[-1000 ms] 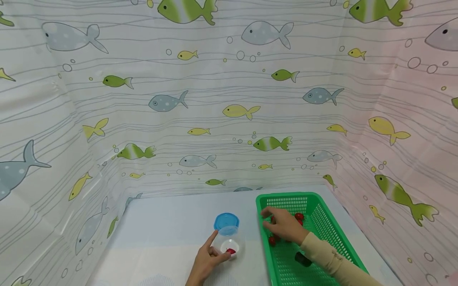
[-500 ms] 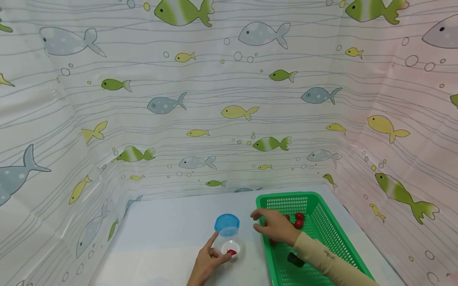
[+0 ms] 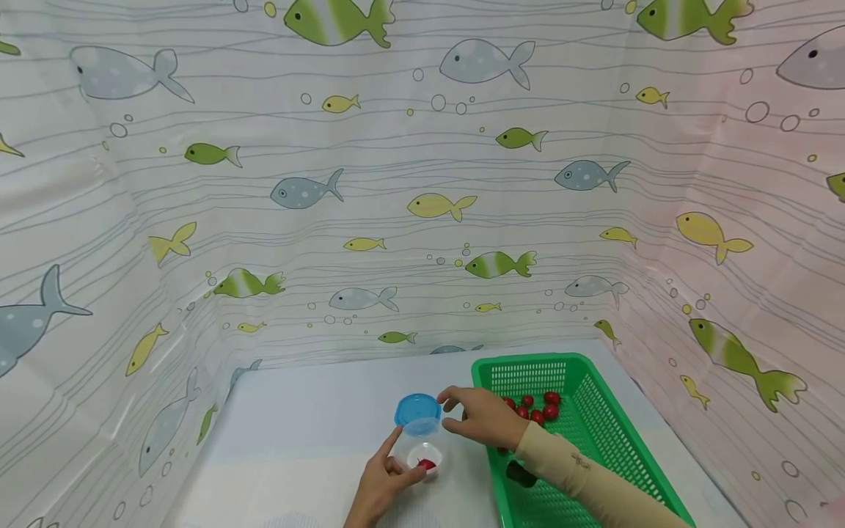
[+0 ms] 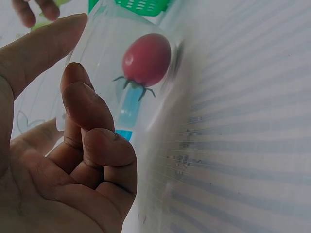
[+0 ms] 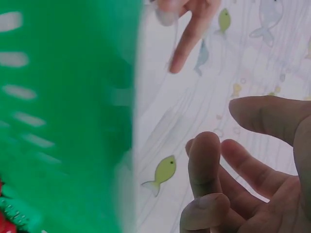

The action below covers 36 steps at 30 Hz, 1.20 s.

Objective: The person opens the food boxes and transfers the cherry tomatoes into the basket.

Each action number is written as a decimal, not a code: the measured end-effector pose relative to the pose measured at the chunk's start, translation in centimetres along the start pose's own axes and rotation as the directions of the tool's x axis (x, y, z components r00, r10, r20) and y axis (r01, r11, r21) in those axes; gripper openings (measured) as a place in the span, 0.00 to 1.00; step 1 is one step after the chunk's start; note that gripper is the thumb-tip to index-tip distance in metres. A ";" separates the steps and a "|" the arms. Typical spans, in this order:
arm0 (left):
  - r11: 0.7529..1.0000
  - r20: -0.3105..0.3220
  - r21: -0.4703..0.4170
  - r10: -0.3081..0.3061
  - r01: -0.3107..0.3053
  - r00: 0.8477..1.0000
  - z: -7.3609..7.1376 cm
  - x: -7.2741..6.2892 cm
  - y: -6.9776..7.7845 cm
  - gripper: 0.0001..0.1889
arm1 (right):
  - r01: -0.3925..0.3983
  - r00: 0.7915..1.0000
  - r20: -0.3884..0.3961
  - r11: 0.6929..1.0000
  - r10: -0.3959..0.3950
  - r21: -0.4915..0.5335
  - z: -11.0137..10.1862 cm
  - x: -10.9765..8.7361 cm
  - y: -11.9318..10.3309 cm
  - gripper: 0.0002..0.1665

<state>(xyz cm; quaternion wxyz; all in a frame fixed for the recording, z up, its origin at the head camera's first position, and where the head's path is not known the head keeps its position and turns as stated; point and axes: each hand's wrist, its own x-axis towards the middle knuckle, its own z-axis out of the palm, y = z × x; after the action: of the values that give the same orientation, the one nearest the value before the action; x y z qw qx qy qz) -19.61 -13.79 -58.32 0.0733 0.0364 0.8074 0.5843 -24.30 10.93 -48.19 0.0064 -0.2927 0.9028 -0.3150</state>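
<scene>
A clear plastic container (image 3: 444,447) stands on the white table with one red cherry tomato (image 4: 148,59) at its bottom, its green stem leaves showing. My left hand (image 3: 383,478) holds the container at its side, thumb and index finger spread around the wall, the other fingers curled in. Behind the container lies a blue lid (image 3: 417,407), partly seen through the clear wall. My right hand (image 3: 487,418) hovers between the lid and the green basket (image 3: 590,375), thumb and fingertips apart. No object shows between those fingers in the right wrist view.
Several more cherry tomatoes (image 3: 551,412) lie in the far left part of the basket, some hidden behind the right hand. A small dark device (image 3: 521,474) sits under the right wrist. Fish-printed sheets (image 3: 370,220) wall in the table at the back and sides.
My right hand has moved left from over the basket toward the container, uncovering more tomatoes. The left hand, container and tomato inside stay in place.
</scene>
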 end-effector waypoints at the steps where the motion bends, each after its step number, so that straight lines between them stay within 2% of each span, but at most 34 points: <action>1: 1.000 0.002 -0.009 0.001 -0.001 1.000 0.0 0.0 0.1 0.52 | 0.004 1.000 0.005 1.000 -0.004 0.004 0.1 0.2 -0.3 0.21; 10: 0.999 0.017 -0.045 0.013 -0.012 1.000 -0.2 0.0 0.0 0.51 | 0.032 0.999 0.001 0.999 -0.032 0.014 0.7 1.9 -2.8 0.18; 17: 0.998 0.035 -0.057 0.034 -0.032 0.999 -0.3 0.1 -0.3 0.51 | -0.041 0.997 0.059 0.999 0.043 -0.028 1.7 3.0 -3.6 0.18; 23: 0.998 0.040 -0.049 0.041 -0.039 0.998 -0.3 0.1 -0.6 0.51 | -0.096 0.989 0.113 0.995 0.096 -0.010 2.8 3.6 -3.4 0.18; 31: 0.997 0.046 -0.054 0.051 -0.048 0.998 -0.4 0.0 -0.5 0.50 | -0.131 0.972 0.189 0.991 0.136 -0.036 4.5 3.8 -2.9 0.20; 36: 0.997 0.046 -0.072 0.042 -0.038 0.998 -0.4 0.0 -0.3 0.50 | -0.153 0.953 0.246 0.982 0.176 -0.109 5.5 3.7 -3.1 0.20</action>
<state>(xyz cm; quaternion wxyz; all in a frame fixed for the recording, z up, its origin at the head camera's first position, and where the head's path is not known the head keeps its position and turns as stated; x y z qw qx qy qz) -19.65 -14.26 -58.50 0.0820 0.0638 0.7833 0.6128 -24.69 3.88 -50.12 0.1353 -0.2545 0.9288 -0.2328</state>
